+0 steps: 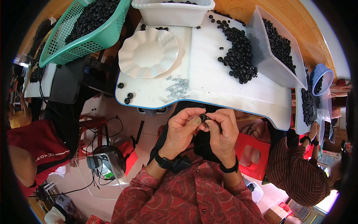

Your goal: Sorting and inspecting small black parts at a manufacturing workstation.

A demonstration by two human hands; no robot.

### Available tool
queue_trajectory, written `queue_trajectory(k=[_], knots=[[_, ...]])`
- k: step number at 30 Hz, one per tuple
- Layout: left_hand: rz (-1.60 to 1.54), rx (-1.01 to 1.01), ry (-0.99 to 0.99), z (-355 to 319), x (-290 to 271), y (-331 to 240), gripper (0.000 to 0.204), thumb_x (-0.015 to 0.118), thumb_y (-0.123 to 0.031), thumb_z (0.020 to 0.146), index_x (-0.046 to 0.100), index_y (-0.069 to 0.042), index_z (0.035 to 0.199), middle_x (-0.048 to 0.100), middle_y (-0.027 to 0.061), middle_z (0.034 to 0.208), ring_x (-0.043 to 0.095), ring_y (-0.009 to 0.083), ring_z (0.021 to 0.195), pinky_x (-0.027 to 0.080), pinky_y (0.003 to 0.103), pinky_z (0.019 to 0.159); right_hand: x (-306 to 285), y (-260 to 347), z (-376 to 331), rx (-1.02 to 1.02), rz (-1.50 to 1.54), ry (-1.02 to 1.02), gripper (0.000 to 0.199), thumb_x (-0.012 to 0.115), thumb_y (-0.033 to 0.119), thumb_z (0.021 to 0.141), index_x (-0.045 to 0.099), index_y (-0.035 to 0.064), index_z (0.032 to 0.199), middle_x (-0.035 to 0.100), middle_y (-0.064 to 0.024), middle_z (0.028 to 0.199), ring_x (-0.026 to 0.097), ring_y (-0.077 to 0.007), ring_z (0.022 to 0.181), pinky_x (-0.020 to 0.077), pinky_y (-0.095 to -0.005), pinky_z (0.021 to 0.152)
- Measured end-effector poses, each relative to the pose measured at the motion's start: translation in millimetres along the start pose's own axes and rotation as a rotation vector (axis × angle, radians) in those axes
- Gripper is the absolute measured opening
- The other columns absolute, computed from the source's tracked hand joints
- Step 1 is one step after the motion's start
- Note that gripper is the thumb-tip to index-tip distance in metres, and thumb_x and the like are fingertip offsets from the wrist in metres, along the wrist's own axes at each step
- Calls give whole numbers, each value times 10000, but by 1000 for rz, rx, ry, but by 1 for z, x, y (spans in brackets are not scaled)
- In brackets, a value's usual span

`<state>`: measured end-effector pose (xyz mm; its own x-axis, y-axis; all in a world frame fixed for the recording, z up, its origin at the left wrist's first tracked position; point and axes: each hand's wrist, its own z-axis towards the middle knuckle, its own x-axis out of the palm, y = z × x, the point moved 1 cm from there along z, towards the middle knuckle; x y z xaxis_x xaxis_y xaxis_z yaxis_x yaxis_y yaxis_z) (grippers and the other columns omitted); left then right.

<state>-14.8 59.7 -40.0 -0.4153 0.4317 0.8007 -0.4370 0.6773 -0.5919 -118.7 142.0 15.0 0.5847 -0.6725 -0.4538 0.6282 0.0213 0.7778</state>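
Note:
Between the fingertips of both my hands is a small round black part with a hole in it [203, 117], held just off the table's near edge. My left hand [182, 125] pinches it from the left with thumb and forefinger. From the other side, the thumb and fingers of my right hand [222, 130] close on the same part. Beyond them on the white table [209, 82] lies a patch of small clear pieces [178, 87], too small to make out. A heap of similar black parts [238, 56] spreads farther right, and a few loose ones [129, 98] lie at the left edge.
A scalloped white plate [128, 56] stands on the table's left. Around the back are a green basket [80, 44], a white bin [173, 15] and a clear bin [274, 52], all with black parts. Co-workers sit left and right; a red stool [257, 149] stands beside me.

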Motion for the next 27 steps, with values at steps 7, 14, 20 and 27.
queue_trajectory(k=[7,14,20,27], knots=[[98,5,-8,-1,-2,-2,226,537,-60,986,630,-23,1190,685,40,862,651,83,771,409,175,600,-18,-5,10,91,199,177,129,680,-86,827,664,-31,943,575,-96,897,641,-137,669,532,-239,577],[211,8,14,-1,1,-6,235,536,-80,993,644,-23,1194,679,29,858,615,51,749,386,177,589,-26,-13,17,170,364,282,130,723,-66,797,681,-24,912,604,-83,857,676,-146,696,553,-242,594],[199,27,13,-1,1,-5,241,547,-89,990,635,-24,1205,659,9,851,587,32,772,388,170,598,-25,-12,17,106,264,274,128,731,-56,793,682,-18,904,604,-82,859,675,-147,695,553,-244,592],[175,30,-31,-2,0,-1,224,568,-100,982,620,-20,1185,662,5,855,588,32,755,401,170,603,-26,-11,18,125,286,272,108,742,-40,788,679,-14,872,603,-78,846,665,-139,693,544,-247,585]])
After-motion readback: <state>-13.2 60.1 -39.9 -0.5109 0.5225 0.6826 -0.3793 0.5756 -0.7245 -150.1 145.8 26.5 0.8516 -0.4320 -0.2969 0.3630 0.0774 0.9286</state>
